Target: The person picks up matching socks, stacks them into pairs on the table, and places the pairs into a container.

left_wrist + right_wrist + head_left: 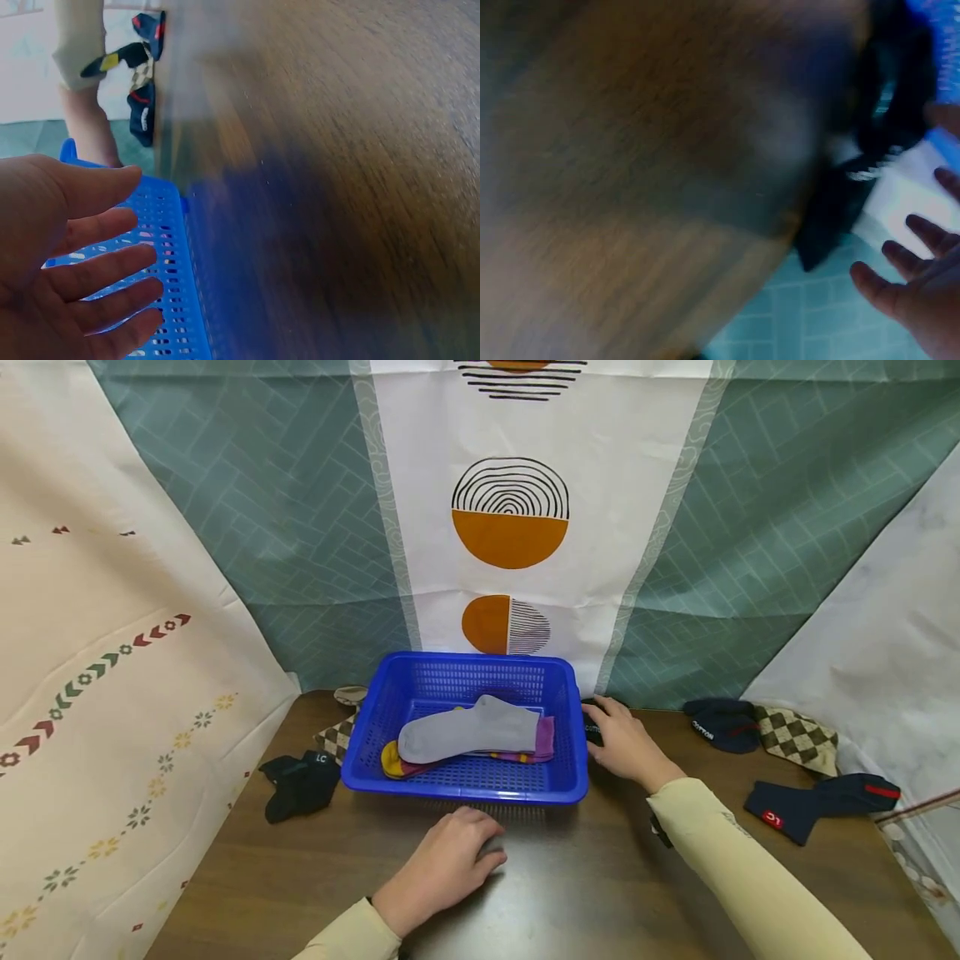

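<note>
A blue plastic basket (465, 789) stands on the wooden table with a grey sock (472, 731) lying over a purple-and-yellow sock (545, 739) inside. In front of the basket is my left hand (450, 864), its fingers loosely bent and apart; the left wrist view shows nothing in its grasp. My right hand (626, 743) reaches to the basket's right side, over black socks (592, 727) with white lettering that it partly covers. Seen from the right wrist, its fingers (907, 259) are spread, with the black socks just beyond them.
Left of the basket lie a black pair of socks (300, 785) and a checkered sock (337, 735). On the right are navy socks (723, 727), another checkered sock (797, 737) and dark blue socks (821, 802). A patterned cloth (510, 602) hangs behind the table.
</note>
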Motion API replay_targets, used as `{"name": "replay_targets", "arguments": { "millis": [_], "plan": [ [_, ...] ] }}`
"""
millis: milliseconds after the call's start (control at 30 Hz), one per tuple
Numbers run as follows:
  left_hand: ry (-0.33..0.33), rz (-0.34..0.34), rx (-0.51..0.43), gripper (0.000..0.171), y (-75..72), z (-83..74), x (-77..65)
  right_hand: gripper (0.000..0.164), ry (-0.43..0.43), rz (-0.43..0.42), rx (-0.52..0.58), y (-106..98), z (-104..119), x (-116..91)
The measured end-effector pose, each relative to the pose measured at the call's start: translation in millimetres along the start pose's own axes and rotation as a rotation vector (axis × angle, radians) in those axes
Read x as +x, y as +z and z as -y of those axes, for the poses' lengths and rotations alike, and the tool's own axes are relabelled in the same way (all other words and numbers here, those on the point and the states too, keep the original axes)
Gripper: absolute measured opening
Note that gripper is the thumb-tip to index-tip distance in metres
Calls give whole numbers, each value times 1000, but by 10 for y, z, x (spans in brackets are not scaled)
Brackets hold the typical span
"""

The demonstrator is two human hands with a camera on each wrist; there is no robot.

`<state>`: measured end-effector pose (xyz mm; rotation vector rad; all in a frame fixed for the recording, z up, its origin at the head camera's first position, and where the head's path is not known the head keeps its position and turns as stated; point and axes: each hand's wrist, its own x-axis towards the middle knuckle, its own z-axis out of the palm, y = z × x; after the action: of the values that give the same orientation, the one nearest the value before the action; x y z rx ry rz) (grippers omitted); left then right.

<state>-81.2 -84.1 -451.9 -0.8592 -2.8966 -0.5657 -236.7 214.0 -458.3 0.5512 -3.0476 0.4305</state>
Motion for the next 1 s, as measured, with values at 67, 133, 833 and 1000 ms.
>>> {"name": "replay_targets", "arguments": {
  "millis": [67,133,833,1000],
  "plan": [
    [2,18,7,25,20,8,-7,75,18,52,7,76,-26,31],
    [1,32,17,25,28,16,-10,79,32,77,8,132,-41,40],
    [-26,48,-2,24,36,65,-6,32,-20,-125,-29,308,-54,-431],
    [-24,66,-12,23,23,51,-7,35,-2,-124,-26,309,31,-690]
  ]
}}
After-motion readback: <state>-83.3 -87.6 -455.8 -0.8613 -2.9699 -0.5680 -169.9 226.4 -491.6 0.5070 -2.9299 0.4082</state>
